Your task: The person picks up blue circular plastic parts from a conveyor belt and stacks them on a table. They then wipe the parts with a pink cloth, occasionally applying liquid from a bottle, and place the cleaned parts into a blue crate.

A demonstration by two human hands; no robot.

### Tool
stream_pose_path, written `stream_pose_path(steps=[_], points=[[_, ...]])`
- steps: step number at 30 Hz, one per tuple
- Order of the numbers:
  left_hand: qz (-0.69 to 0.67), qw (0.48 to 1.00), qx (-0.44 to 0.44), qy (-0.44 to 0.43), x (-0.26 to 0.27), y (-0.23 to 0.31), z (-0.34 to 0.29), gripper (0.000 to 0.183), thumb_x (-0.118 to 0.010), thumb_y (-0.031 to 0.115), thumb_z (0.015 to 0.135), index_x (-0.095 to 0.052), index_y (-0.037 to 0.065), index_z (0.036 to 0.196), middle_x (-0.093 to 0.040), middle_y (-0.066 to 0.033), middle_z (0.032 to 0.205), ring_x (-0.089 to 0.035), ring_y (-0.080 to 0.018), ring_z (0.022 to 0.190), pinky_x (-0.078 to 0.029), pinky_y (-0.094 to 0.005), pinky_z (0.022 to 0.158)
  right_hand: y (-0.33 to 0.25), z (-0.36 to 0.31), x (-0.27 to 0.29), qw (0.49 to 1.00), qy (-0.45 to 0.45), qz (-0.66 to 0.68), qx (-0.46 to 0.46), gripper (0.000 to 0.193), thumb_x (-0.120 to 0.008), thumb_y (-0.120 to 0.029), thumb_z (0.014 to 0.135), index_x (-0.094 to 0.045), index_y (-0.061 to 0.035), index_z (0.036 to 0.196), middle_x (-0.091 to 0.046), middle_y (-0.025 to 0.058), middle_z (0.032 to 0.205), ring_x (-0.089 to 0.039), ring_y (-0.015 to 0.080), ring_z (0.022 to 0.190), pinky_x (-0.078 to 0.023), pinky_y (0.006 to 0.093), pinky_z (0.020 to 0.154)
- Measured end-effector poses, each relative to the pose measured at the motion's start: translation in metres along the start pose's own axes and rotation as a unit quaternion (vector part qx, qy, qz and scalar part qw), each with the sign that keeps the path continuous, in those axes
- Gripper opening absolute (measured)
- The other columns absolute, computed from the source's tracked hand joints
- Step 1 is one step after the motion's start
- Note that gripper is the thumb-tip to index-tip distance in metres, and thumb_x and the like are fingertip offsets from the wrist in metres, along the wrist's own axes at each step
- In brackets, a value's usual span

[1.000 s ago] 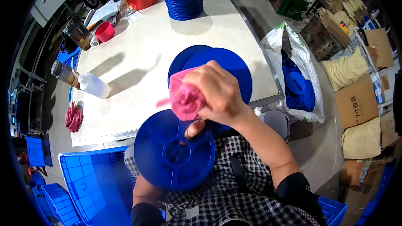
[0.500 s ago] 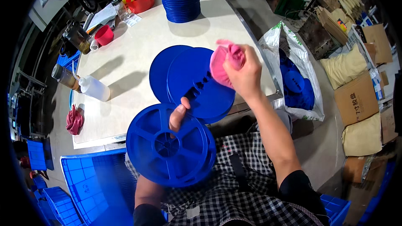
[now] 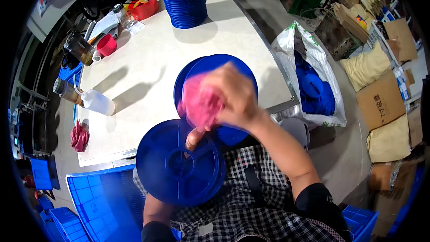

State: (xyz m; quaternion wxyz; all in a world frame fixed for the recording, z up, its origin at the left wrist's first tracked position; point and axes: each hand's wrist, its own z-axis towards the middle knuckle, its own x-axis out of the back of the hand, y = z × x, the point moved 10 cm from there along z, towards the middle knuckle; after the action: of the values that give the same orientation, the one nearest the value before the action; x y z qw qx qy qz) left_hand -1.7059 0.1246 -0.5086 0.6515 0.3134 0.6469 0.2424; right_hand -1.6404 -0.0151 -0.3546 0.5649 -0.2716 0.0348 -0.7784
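Taking in the wide, cream, metal-edged tabletop (image 3: pixel 148 49) first. Down to a deep blue plastic crate (image 3: pixel 85 197) below the left near corner, then right to a white woven sack (image 3: pixel 280 42) of blue plastic pieces (image 3: pixel 313 86). Up to a tall stack of round blue plastic discs (image 3: pixel 186 6) at the far end. Nearer, to 1 round, spoked, blue plastic spool (image 3: pixel 179 183), held off the tabletop, clamped in the left hand (image 3: pixel 192 140) with only the thumb clearly showing. Beyond, to at least 2 overlapping flat blue discs (image 3: pixel 207 64) by the near edge. Over those, to the right hand (image 3: pixel 235 96), blurred, closed around a bunched pink cloth (image 3: pixel 199 103); cannot tell whether touching the spool.
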Motion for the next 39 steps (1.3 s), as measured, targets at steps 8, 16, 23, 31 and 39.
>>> stream_pose_path(steps=[8, 16, 23, 31, 39], points=[[-0.021, 0.999, -0.031, 0.028, 0.006, 0.031, 0.004, 0.020, -0.060, 0.032, 0.098, -0.058, 0.011, 0.097, -0.065, -0.0042, 0.092, -0.063, -0.0150, 0.086, -0.054, -0.0299, 0.080, 0.193, -0.049, 0.066, 0.757, 0.170, 0.461, -0.432, 0.047, -0.051, -0.036, 0.101, -0.060, 0.0057, 0.122, -0.064, 0.0178, 0.121, -0.066, 0.0180, 0.093, -0.054, 0.0297, 0.080], [-0.038, 0.998, -0.014, 0.045, 0.003, 0.037, 0.012, 0.024, -0.064, 0.035, 0.097, -0.057, 0.012, 0.099, -0.063, -0.0019, 0.089, -0.063, -0.0127, 0.083, -0.055, -0.0289, 0.078, 0.075, -0.027, 0.035, 0.751, -0.103, 0.568, -0.320, 0.066, -0.073, -0.024, 0.077, -0.056, 0.0085, 0.132, -0.055, 0.0284, 0.139, -0.057, 0.0075, 0.067, -0.049, 0.0203, 0.061], [-0.015, 0.998, 0.024, 0.052, -0.012, 0.037, 0.014, 0.028, -0.067, 0.038, 0.096, -0.055, 0.013, 0.100, -0.061, 0.0001, 0.088, -0.063, -0.0107, 0.081, -0.056, -0.0281, 0.076, -0.037, -0.037, -0.003, 0.673, -0.406, 0.570, -0.240, 0.056, -0.077, -0.015, 0.064, -0.067, 0.0095, 0.113, -0.072, 0.0233, 0.107, -0.072, 0.0301, 0.095, -0.054, 0.0349, 0.084], [0.082, 0.996, 0.031, -0.011, -0.037, 0.026, 0.015, 0.023, -0.066, 0.034, 0.097, -0.055, 0.013, 0.096, -0.058, 0.0024, 0.082, -0.061, -0.0104, 0.074, -0.054, -0.0274, 0.072, -0.028, -0.019, -0.021, 0.991, -0.076, 0.110, -0.013, 0.035, -0.079, -0.001, 0.071, -0.061, -0.0055, 0.100, -0.065, 0.0100, 0.096, -0.064, 0.0275, 0.088, -0.053, 0.0358, 0.075], [0.052, 0.998, 0.017, 0.012, 0.012, 0.025, -0.020, 0.021, -0.064, 0.031, 0.098, -0.054, 0.013, 0.092, -0.057, 0.0016, 0.082, -0.059, -0.0121, 0.075, -0.053, -0.0282, 0.072, 0.023, -0.008, -0.009, 0.986, 0.057, 0.101, -0.118, 0.026, -0.074, -0.003, 0.081, -0.063, -0.0035, 0.104, -0.063, 0.0140, 0.093, -0.065, 0.0299, 0.081, -0.054, 0.0383, 0.072]])
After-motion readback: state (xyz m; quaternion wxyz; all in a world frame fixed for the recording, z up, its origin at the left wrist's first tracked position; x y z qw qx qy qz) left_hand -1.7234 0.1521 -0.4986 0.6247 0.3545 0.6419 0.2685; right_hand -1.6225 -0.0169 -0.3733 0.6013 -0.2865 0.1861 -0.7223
